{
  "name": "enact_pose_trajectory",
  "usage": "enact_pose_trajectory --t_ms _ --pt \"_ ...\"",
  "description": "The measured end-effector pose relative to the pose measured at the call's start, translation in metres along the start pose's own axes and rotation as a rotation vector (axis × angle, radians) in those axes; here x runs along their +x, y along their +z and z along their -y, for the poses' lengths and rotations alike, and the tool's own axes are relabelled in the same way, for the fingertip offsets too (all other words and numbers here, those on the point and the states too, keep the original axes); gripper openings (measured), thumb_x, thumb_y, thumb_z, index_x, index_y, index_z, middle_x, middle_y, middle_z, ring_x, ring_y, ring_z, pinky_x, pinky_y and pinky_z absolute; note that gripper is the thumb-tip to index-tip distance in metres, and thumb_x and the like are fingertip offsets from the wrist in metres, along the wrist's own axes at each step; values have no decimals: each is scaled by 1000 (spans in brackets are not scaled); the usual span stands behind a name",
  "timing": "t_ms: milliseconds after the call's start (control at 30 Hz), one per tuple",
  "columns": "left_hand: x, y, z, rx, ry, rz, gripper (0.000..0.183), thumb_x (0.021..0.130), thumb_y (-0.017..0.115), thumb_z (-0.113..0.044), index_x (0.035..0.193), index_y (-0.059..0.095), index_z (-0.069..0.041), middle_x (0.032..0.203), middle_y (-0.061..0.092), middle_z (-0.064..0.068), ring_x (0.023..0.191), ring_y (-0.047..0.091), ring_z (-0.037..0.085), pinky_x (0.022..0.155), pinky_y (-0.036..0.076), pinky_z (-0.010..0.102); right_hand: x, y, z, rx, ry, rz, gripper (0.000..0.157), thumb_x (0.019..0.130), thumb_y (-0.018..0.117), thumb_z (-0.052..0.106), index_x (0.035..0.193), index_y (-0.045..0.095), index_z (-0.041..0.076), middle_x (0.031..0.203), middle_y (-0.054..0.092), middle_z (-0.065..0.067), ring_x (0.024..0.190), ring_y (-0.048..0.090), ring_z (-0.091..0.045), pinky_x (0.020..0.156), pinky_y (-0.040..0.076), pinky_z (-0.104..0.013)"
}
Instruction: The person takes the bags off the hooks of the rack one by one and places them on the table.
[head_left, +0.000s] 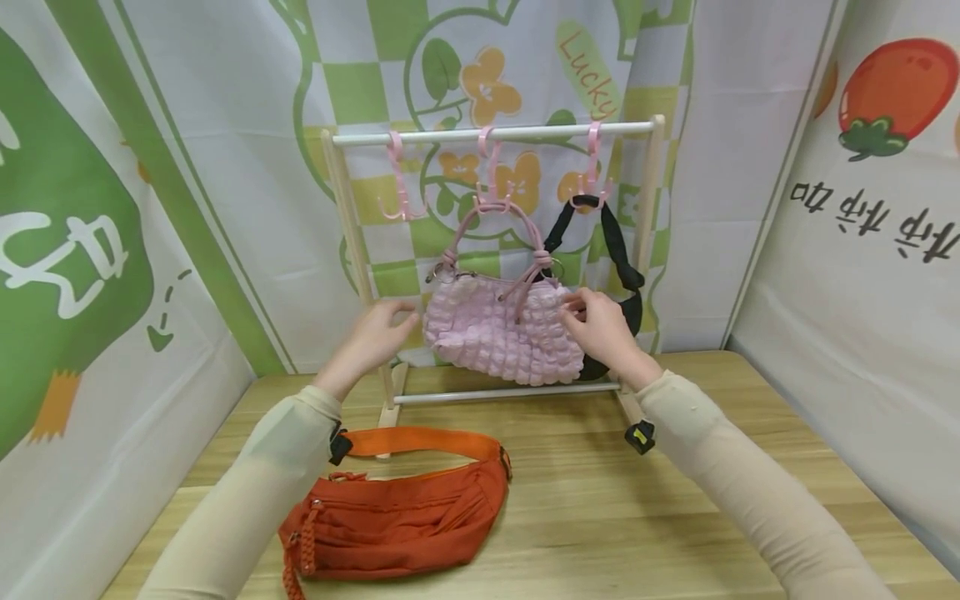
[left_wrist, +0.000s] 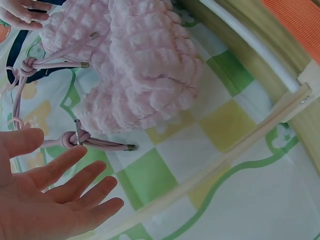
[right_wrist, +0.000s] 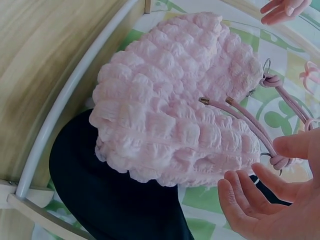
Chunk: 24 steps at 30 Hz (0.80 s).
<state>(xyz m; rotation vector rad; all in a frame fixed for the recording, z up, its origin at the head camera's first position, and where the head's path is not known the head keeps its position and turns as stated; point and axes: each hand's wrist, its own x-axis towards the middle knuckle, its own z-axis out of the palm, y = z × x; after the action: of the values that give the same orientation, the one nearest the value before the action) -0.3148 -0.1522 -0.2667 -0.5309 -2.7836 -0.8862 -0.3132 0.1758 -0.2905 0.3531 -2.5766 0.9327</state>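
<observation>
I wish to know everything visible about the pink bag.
The pink bag looks made of soft, puckered fabric, with a knotted cord handle whose loose ends have shiny tips. It hangs by this handle from the middle hook, partly in front of the black bag. The left hand is apart; contact with the right hand is unclear.

Up top, the head camera looks forward and down from the bench's (head_left: pixel 585 500) near side, at the rack (head_left: pixel 540 132) by the far edge. Much closer, the wrist cameras face that rack, left toward its left end, right toward its right, both tipped sideways; all three share the pink bag (head_left: pixel 498 333)!
</observation>
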Motion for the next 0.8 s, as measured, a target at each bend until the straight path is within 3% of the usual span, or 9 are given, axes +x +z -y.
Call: enact_pose_trajectory --t_ms 467,800 --pt "19 -3 -18 34 33 1 44 98 45 -29 133 51 -2 139 48 21 131 39 39 109 30 55 9 -10 5 6 31 -7 35 95 52 23 122 55 1 114 58 -21 102 62 -34 83 53 -46" --pt "26 -6 -29 51 60 -47 44 98 45 -29 132 51 0 137 50 21 132 39 39 110 30 55 20 -16 6 -15 23 14 38 95 54 24 123 55 -1 117 59 -23 103 62 -36 86 51 -48"
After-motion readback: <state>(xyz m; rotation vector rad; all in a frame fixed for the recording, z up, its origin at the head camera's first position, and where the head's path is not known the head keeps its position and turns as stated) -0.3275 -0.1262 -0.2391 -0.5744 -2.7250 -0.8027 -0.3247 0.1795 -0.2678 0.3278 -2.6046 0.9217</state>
